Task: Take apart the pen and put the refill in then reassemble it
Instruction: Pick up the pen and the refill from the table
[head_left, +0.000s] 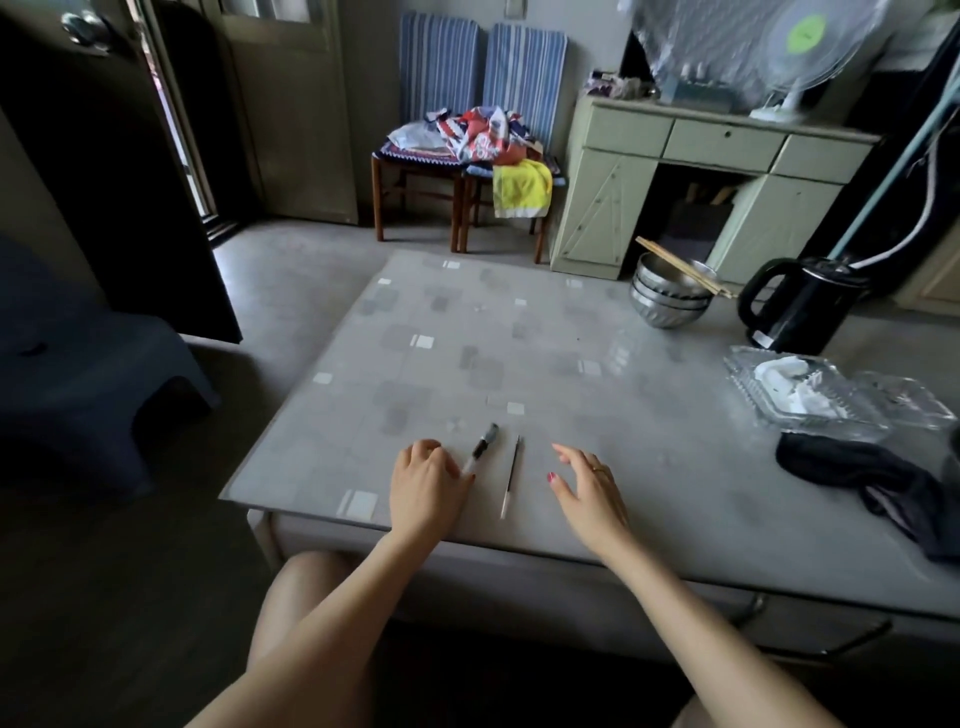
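Grey patterned desk (571, 364), lower centre of frame: one pen (480, 449), one refill (511, 475), lying just beside each other, not touching. Left hand (423, 491) rests fingertips at the pen's near end; grip loose, nothing lifted. Right hand (587, 486) hovers open, empty, right of the refill. Judged step: start of disassembly. Next move calls for lifting the pen with both hands and unscrewing its barrel.
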